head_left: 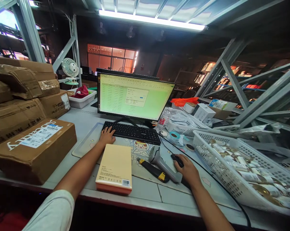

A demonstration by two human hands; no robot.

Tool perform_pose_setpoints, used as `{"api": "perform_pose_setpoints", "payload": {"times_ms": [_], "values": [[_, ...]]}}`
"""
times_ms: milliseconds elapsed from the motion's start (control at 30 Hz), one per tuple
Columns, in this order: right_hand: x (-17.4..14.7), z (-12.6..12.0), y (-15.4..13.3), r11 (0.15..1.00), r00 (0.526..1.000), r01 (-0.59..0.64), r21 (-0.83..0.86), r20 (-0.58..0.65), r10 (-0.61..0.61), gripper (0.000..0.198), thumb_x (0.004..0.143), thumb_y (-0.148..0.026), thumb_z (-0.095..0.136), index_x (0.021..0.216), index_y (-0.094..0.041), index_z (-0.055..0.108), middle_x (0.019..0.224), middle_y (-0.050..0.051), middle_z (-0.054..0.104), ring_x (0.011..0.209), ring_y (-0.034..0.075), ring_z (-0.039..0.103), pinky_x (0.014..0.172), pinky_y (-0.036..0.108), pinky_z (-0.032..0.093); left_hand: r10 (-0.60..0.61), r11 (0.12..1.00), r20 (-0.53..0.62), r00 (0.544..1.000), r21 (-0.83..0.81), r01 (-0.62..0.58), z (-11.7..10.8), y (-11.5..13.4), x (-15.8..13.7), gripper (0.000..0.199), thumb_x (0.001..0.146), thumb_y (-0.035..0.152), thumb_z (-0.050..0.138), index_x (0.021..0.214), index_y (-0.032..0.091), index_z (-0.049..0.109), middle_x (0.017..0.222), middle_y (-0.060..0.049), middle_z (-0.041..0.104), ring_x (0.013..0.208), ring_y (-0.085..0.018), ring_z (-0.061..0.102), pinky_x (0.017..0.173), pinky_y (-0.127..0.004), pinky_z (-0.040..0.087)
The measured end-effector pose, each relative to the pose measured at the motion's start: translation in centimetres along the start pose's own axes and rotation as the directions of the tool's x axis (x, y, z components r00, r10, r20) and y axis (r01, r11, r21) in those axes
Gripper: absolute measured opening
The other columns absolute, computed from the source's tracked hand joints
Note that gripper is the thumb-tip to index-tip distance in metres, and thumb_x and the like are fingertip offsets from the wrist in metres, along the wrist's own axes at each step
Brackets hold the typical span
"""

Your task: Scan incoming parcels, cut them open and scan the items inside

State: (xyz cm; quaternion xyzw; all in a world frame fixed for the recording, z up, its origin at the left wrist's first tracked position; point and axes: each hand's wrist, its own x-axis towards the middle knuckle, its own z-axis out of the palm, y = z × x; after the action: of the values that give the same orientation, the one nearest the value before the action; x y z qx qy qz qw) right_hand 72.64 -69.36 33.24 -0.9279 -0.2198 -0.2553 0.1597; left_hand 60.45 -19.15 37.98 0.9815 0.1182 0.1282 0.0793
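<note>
"Watching remotely, I see the left hand (108, 136) open, fingers spread over the left end of the black keyboard (135, 133); the right hand (187, 170) curls over the computer mouse (177, 160). Both devices lie on the tabletop (145, 191)."

"What worries you?"

"A leftward mouse sweep could shove the barcode scanner (166, 167) into the utility knife (151, 168)."

"And the yellow box (117, 163)?"

"Near the front edge; drawing the left hand back carelessly could knock it off."
</note>
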Motion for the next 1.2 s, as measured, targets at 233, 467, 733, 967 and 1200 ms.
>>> {"api": "perform_pose_setpoints", "payload": {"times_ms": [233,467,733,967,1200], "values": [[0.2,-0.1,-0.4,0.995,0.997,-0.069,-0.076,0.033,0.072,0.048,0.099,-0.050,0.043,0.130,-0.022,0.068,0.139,0.012,0.062,0.122,0.031,0.064,0.096,0.045,0.057,-0.001,1.000,-0.030,1.000,0.011,0.001,0.4,0.1,0.0,0.062,0.095,0.037,0.048,0.156,0.024,0.048,0.169,-0.008,0.033,0.155,-0.036,0.028,0.125,-0.055,0.025],[0.4,-0.1,-0.5,0.997,0.997,-0.068,-0.041,0.041,0.070,0.046,0.101,-0.047,0.045,0.130,-0.021,0.067,0.140,0.014,0.061,0.124,0.031,0.061,0.104,0.048,0.053,0.005,1.000,-0.071,0.997,0.025,-0.004,1.1,-0.1,0.3,0.063,0.094,0.037,0.049,0.155,0.023,0.049,0.167,-0.010,0.036,0.153,-0.037,0.030,0.124,-0.055,0.025],[0.4,0.2,-0.3,0.997,0.997,-0.072,-0.011,0.024,0.072,0.043,0.101,-0.043,0.045,0.130,-0.020,0.067,0.138,0.015,0.061,0.128,0.031,0.058,0.107,0.050,0.050,0.002,0.999,-0.073,0.997,0.034,0.000,1.5,-0.4,0.4,0.062,0.094,0.038,0.048,0.155,0.025,0.049,0.166,-0.009,0.038,0.152,-0.036,0.032,0.123,-0.054,0.026],[0.3,0.1,-0.5,0.995,0.996,-0.085,-0.043,0.028,0.087,0.045,0.101,-0.045,0.043,0.130,-0.019,0.066,0.139,0.015,0.060,0.127,0.031,0.059,0.107,0.048,0.049,0.008,1.000,-0.070,0.998,0.024,-0.006,1.2,-0.3,0.3,0.061,0.095,0.037,0.047,0.155,0.025,0.049,0.166,-0.009,0.038,0.152,-0.036,0.032,0.123,-0.055,0.027],[0.0,-0.5,-1.0,0.997,0.999,-0.047,-0.056,0.021,0.049,0.044,0.097,-0.044,0.046,0.129,-0.023,0.067,0.138,0.011,0.063,0.120,0.029,0.063,0.095,0.043,0.055,0.002,1.000,-0.070,0.998,0.018,-0.001,1.5,-0.5,0.4,0.063,0.094,0.039,0.049,0.156,0.025,0.049,0.166,-0.009,0.038,0.153,-0.037,0.031,0.124,-0.054,0.026]]}}
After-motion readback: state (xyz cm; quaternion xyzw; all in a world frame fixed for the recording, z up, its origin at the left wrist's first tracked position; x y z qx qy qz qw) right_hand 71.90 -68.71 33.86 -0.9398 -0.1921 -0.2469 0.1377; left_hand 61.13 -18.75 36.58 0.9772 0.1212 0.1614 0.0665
